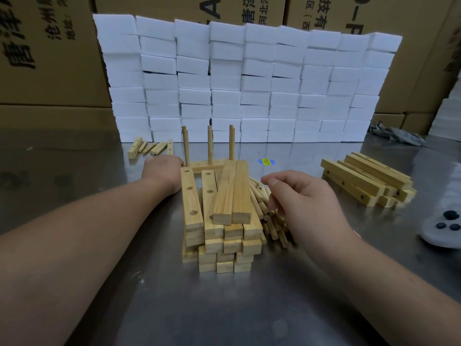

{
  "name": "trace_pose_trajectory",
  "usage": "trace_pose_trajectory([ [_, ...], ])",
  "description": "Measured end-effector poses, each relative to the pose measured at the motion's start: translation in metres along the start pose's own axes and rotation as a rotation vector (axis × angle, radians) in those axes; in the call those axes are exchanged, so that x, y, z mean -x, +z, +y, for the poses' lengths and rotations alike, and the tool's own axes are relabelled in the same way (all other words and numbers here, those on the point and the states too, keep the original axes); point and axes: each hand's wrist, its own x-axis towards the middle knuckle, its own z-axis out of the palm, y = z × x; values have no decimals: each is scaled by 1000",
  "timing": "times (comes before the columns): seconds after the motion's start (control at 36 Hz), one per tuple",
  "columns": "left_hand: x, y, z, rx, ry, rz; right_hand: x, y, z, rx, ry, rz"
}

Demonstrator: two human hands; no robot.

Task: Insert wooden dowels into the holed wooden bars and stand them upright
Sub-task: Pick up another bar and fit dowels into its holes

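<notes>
- The left hand (162,168), at 11 o'clock of the stack of holed bars (219,221), touches the left end of the assembled bar (207,166), probably to steady it. Its fingers are hidden, so I cannot tell its grip.
- The right hand (304,203), loosely curled and holding nothing visible, hovers over the loose dowels (262,208) at 3 o'clock, likely for a pick.
- Upright dowels (210,143) stand in that bar at 12 o'clock; the stack blocks a straight reach.
- On the bench (224,308): spare bars (366,181) at 2 o'clock, a controller (444,228) at 4, foam blocks (249,83) behind.
</notes>
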Motion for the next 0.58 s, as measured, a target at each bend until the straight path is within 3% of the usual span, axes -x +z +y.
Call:
trace_pose_trajectory([
  [0.28,-4,5,-4,11,-1,-20,1,2,-1,-11,4,-1],
  [0.58,-4,5,-2,-27,-47,67,1,0,1,-3,-36,-16],
])
